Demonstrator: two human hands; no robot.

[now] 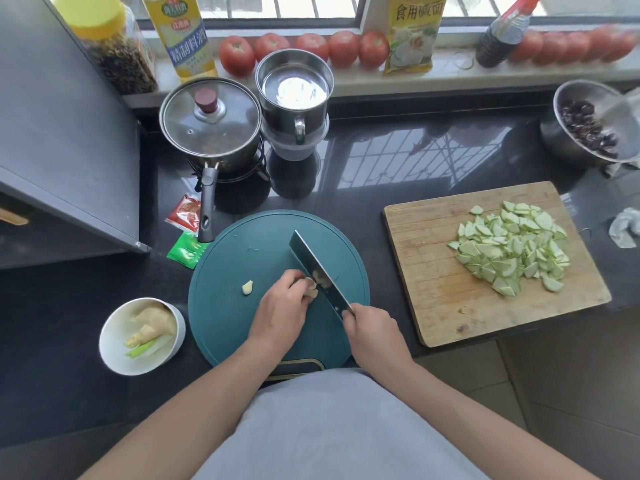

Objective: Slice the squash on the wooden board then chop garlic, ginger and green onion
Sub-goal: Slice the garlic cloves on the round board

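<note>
Daylight from the window at the far edge, wide-angle bend at the rims.

You get bright, soft daylight from the window (311, 5) behind the counter; the black countertop (398, 161) mirrors its grille as a pale glare patch near the far edge. The steel mug (294, 88) shows a blown-out white highlight inside. Shadows are faint and short, falling toward you. The centre is fairly sharp, but you will see softness and smearing at the right corner, where the tomatoes (571, 46) and the metal bowl (595, 119) blur. Straight lines bow outward at the edges, as on the grey cabinet (62, 133) at the left.
</note>
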